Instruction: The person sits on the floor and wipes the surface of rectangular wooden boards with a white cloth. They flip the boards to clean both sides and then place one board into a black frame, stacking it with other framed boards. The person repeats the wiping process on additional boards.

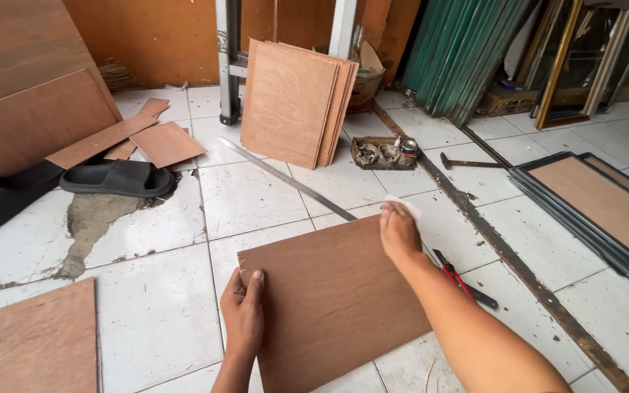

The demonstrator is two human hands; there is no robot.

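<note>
White floor tiles (147,320), pretty grubby, with a patch of broken-out tile showing grey underneath, so it's a workshop floor. Only one view here, from the head camera looking down. At the back there's an orange-brown wall with a stack of plywood panels (293,102) leaning upright against a metal ladder (228,58). Black sandals (118,177) sit to the left next to some plywood offcuts (132,138), a long metal ruler (285,178) lies diagonally across the tiles, and a small tray of tins (385,153) is just behind it. Framed panels (598,211) lie flat on the right.

Front and centre, a brown plywood sheet (329,298) lies flat on the floor. The left hand (243,309) grips its left edge, thumb on top, fingers curled under the edge where I can't see them. The right hand (399,231) is at the sheet's far right corner, fingers closed over a small white cloth (405,207) and pressing it down there. Red-handled pliers (460,280) lie just beside the right forearm.
</note>
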